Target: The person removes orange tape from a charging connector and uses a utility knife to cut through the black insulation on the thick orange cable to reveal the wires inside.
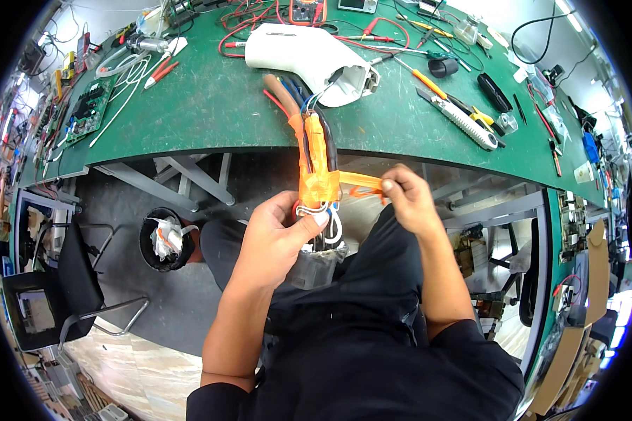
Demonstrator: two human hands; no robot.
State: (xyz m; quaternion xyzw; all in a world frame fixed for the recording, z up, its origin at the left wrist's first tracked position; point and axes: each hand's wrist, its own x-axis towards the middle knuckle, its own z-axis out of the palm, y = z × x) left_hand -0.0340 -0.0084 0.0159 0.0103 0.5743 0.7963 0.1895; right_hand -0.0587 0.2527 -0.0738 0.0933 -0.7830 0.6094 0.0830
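Note:
Over my lap I hold a bundle of wires (332, 140) partly wrapped in orange tape (321, 188). My left hand (282, 228) is closed round its lower part, thumb across the white wires just below the wrapping. From the wrapped part an orange strip of tape (358, 179) stretches to the right, pinched between the thumb and fingers of my right hand (409, 200). A clear grey plastic connector housing (316, 268) hangs at the bundle's lower end. The upper wires lean over the table edge toward a white curved plastic shell (295, 52), which lies on the green table.
On the green table (203, 112) lie a utility knife (463, 121), a soldering iron (428, 83), orange-handled pliers (161, 72), a circuit board (88, 109) and a red multimeter (307, 10) with leads. A waste bin (147, 242) and a black chair (70, 288) stand at left.

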